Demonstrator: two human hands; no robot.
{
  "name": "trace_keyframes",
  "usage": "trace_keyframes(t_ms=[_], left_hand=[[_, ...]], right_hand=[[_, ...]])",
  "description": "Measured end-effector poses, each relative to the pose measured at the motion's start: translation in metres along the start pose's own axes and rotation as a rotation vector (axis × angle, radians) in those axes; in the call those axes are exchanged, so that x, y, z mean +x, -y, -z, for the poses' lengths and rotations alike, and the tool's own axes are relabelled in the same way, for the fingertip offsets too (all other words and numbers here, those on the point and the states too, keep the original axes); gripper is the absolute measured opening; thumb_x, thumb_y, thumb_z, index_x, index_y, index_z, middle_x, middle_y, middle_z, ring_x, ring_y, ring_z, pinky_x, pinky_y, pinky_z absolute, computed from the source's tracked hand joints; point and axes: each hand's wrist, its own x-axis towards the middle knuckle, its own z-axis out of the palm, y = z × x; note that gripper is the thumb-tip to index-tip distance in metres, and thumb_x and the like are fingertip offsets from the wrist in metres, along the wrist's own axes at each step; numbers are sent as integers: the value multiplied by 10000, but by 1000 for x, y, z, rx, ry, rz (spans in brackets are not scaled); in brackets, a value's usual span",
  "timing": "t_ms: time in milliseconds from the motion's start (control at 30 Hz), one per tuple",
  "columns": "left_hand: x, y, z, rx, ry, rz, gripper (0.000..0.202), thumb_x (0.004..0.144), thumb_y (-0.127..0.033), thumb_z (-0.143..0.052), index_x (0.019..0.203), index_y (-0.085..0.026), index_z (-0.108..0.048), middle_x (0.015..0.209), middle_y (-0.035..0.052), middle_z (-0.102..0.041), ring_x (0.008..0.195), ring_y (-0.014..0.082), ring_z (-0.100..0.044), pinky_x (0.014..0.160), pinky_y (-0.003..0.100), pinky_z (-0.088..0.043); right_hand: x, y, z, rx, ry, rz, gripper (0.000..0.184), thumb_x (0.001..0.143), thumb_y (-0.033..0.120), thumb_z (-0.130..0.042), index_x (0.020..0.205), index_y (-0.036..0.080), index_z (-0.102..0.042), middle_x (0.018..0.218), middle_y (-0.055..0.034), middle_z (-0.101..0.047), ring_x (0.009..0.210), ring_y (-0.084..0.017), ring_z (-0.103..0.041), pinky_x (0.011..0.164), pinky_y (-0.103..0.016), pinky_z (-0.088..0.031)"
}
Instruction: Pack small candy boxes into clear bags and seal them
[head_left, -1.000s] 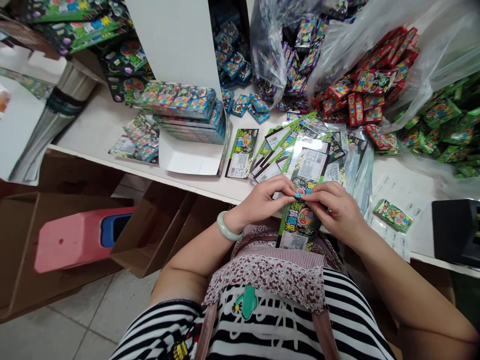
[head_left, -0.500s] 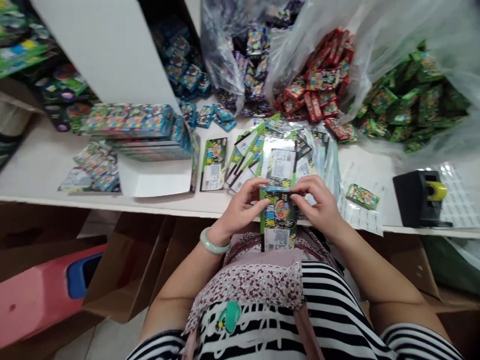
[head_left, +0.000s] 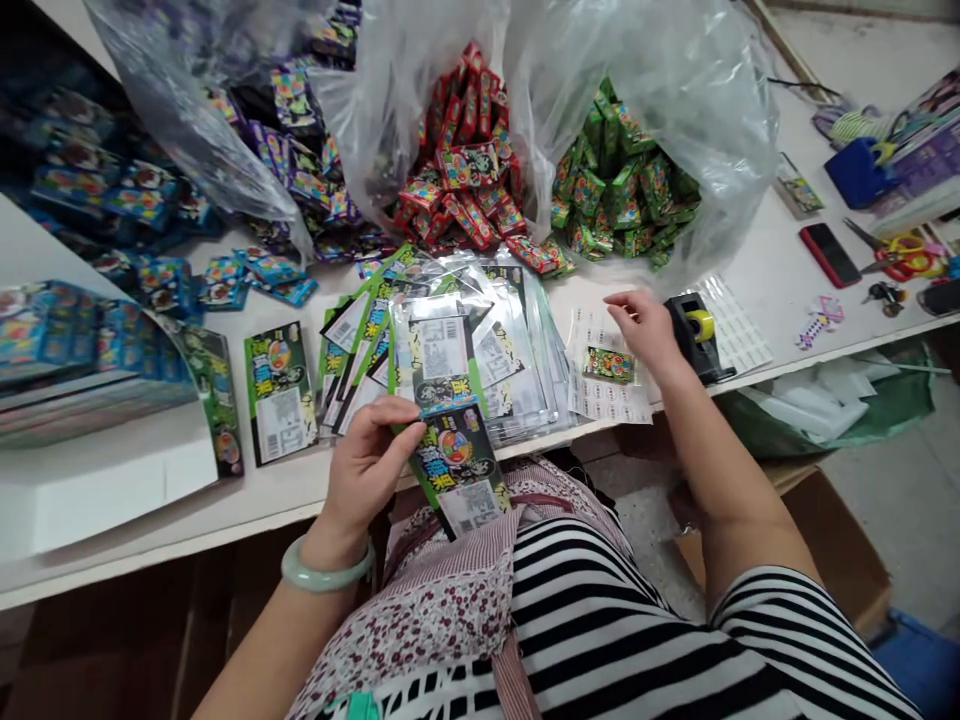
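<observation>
My left hand point(head_left: 375, 460) pinches the upper left edge of a black and green printed packet point(head_left: 461, 465) between thumb and fingers. The packet hangs over the table's front edge, against my apron. My right hand point(head_left: 643, 328) is off to the right, empty, with its fingers loosely bent and apart. Under it lies a sheet of small printed stickers point(head_left: 611, 402) with a little green candy box point(head_left: 609, 364) on top. Close beside that hand stands a black tape dispenser point(head_left: 686, 350) with a yellow core. Beyond the packet, flat clear-and-printed pouches point(head_left: 517, 340) lie in an overlapping pile.
Clear plastic bags hold red boxes point(head_left: 469, 165), green boxes point(head_left: 626, 195) and purple boxes point(head_left: 300, 165). Blue boxes point(head_left: 142, 190) fill the left. A white carton point(head_left: 112, 500) and one printed pouch point(head_left: 281, 390) sit nearby. Scissors point(head_left: 904, 255) and a red-edged phone point(head_left: 830, 254) lie right.
My right hand has let go of the packet and moved right, to the sticker sheet. My left hand still holds the packet, now tilted. The view has swung to the right.
</observation>
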Motion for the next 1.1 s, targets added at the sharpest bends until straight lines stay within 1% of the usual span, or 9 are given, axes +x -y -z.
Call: trace_keyframes(t_ms=[67,167,367,467,600,733,933,1000,1100], left_hand=[[1,1,-2,12,-40,9,80,870,-257,-716,912,-234,-652,882,2,-652,878,142,-631,789,275,-523],[3,1,-4,26,-52,26,99,865,-284,-725,916,-233,-657,904,5,-658,902,147,-635,808,279,-526],[4,-2,-7,58,-57,18,113,877,-325,-714,926,-241,-656,903,21,-651,890,167,-632,789,318,-542],[4,-1,-7,53,-63,7,106,884,-325,-709,944,-259,-653,909,30,-648,898,183,-630,787,350,-548],[5,1,-7,41,-38,-7,108,896,-340,-697,959,-273,-640,909,39,-642,890,201,-627,779,391,-550],[8,-1,-12,66,-23,-51,143,887,-349,-706,938,-248,-620,880,23,-618,844,176,-617,720,342,-524],[8,-10,-20,98,21,-54,155,942,-362,-624,931,-216,-574,875,0,-588,819,132,-579,747,283,-481],[7,-12,-18,84,40,-52,155,953,-363,-604,933,-216,-559,875,0,-580,822,133,-568,758,279,-475],[4,-14,-13,60,61,-54,130,961,-337,-587,934,-217,-546,884,1,-572,837,137,-559,788,285,-467]], right_hand=[[17,-31,9,-233,-10,-91,233,864,199,-553,1006,135,-726,1077,-127,-680,916,-218,-639,946,-400,-488],[24,-52,4,-349,36,-136,253,852,202,-560,1028,133,-729,1112,-141,-667,919,-238,-636,937,-393,-485],[16,-48,-9,-316,21,-155,132,827,209,-568,873,176,-687,1044,-121,-650,904,-244,-617,915,-396,-474],[14,-54,-3,-251,19,-168,70,819,225,-568,807,196,-631,997,-90,-641,881,-220,-611,901,-382,-478],[7,-55,16,-139,44,-220,57,829,253,-529,794,209,-541,830,-31,-621,735,-168,-603,737,-326,-523],[-13,5,29,234,128,-117,102,825,309,-579,826,223,-524,739,18,-578,697,-138,-583,689,-288,-519],[-49,151,1,434,674,323,135,858,334,-643,822,207,-611,801,-10,-640,750,-139,-580,726,-294,-477],[-51,177,-17,409,759,394,133,861,319,-628,802,202,-609,788,-12,-645,748,-142,-580,725,-298,-467],[-46,189,-40,312,793,410,143,856,320,-615,780,200,-596,764,-11,-643,722,-146,-570,689,-300,-447]])
